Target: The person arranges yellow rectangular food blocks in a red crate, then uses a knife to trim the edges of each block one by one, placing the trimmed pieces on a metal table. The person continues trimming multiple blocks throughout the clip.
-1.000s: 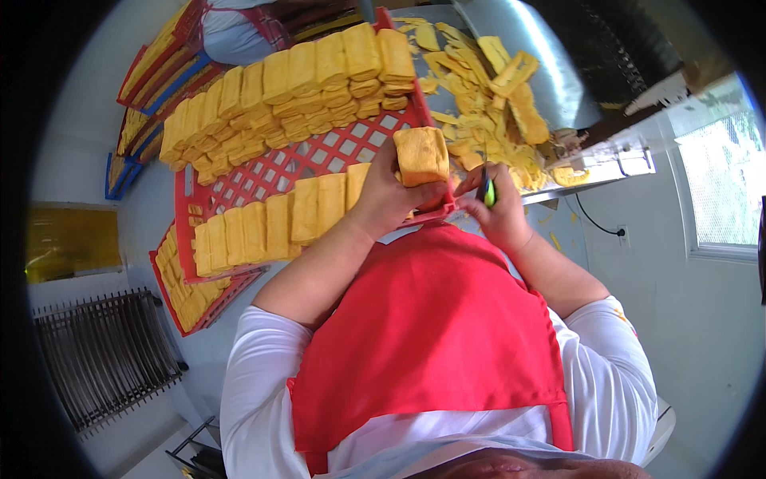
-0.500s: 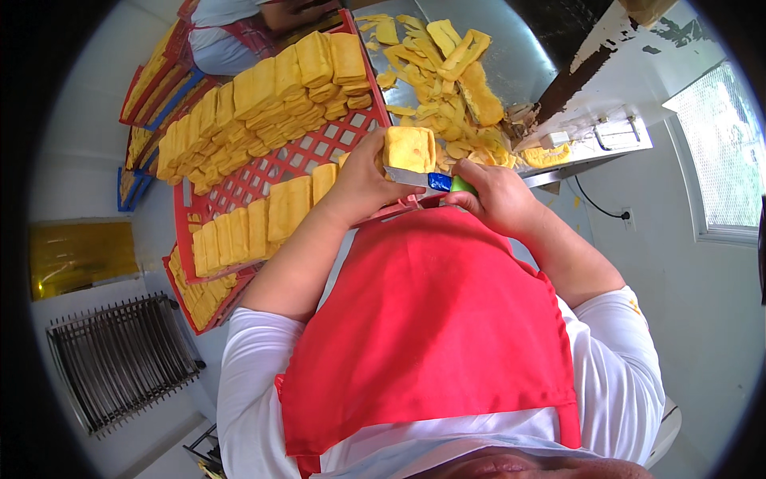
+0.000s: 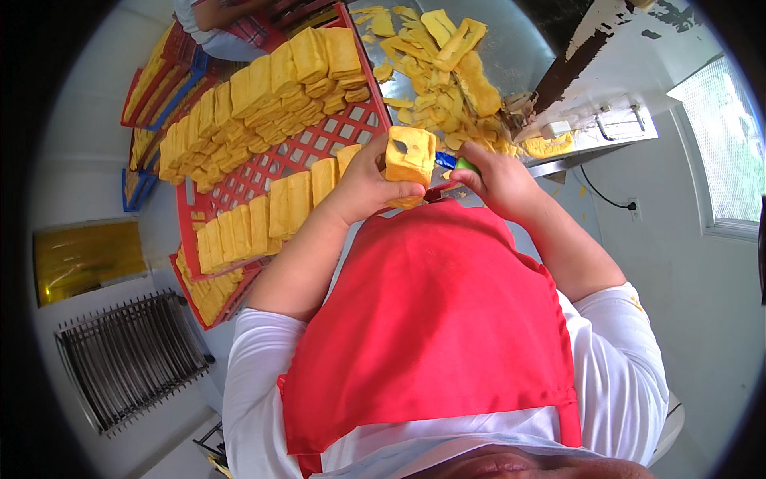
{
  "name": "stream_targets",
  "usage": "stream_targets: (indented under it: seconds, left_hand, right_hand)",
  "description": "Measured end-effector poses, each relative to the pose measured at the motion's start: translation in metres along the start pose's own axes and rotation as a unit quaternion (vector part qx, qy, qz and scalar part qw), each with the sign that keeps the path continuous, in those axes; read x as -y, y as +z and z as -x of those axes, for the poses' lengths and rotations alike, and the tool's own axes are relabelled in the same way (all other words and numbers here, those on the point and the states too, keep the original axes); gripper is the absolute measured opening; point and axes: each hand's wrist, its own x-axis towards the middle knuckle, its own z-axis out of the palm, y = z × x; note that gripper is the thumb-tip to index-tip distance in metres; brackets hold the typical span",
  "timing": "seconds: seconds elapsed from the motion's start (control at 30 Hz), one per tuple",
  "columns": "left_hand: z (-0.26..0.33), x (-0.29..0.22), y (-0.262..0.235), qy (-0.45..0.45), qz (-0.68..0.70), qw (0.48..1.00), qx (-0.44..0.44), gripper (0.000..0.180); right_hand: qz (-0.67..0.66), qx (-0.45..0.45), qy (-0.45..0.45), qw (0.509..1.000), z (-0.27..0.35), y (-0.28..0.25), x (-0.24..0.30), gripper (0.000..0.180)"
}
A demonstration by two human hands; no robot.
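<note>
My left hand (image 3: 365, 188) is wrapped round a yellow, bread-like loaf (image 3: 411, 160) and holds it up in front of my apron. A small dark grey patch shows on the loaf's upper face; I cannot tell whether it is the blade's tip. On the loaf's right side is a knife (image 3: 447, 160) with a blue and green handle, gripped in my right hand (image 3: 501, 182). Most of its blade is hidden by the loaf. Behind my hands, thin yellow trimmings (image 3: 435, 88) lie heaped on a metal table (image 3: 523, 56).
A red lattice crate (image 3: 295, 152) on the left holds stacked yellow loaves (image 3: 263, 88) and a nearer row of them. More filled crates (image 3: 163, 88) stand beyond it, close to another person (image 3: 223, 32). At lower left is a metal rack (image 3: 132, 359).
The knife blade, seen across the loaf's near side before, is now mostly hidden behind or in the loaf. More of the loaf's near side shows, and the dark patch has appeared on it.
</note>
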Motion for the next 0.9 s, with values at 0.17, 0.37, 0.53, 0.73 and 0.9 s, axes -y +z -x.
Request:
stream_targets:
  seconds: [0.17,0.37,0.53,0.73,0.9]
  left_hand:
    - [-0.004,0.013,-0.003,-0.052,0.054,0.997,0.003,0.069]
    - [-0.001,0.002,0.009,-0.006,-0.016,0.999,0.028,0.070]
    - [-0.004,-0.020,0.035,0.299,-0.531,0.792,0.042,0.073]
    - [-0.014,-0.019,0.041,0.198,0.072,0.973,-0.091,0.063]
    - [-0.015,-0.010,0.036,0.048,0.084,0.994,-0.048,0.057]
  right_hand:
    - [-0.016,0.015,0.053,0.998,-0.013,0.012,-0.017,0.050]
    - [-0.167,0.061,0.211,0.961,-0.016,0.017,-0.078,0.052]
    - [-0.704,0.185,0.170,0.664,-0.009,0.021,-0.034,0.052]
    - [-0.490,-0.139,0.014,0.860,-0.014,0.031,-0.015,0.069]
    - [-0.211,-0.143,-0.146,0.956,-0.002,0.027,-0.007,0.075]
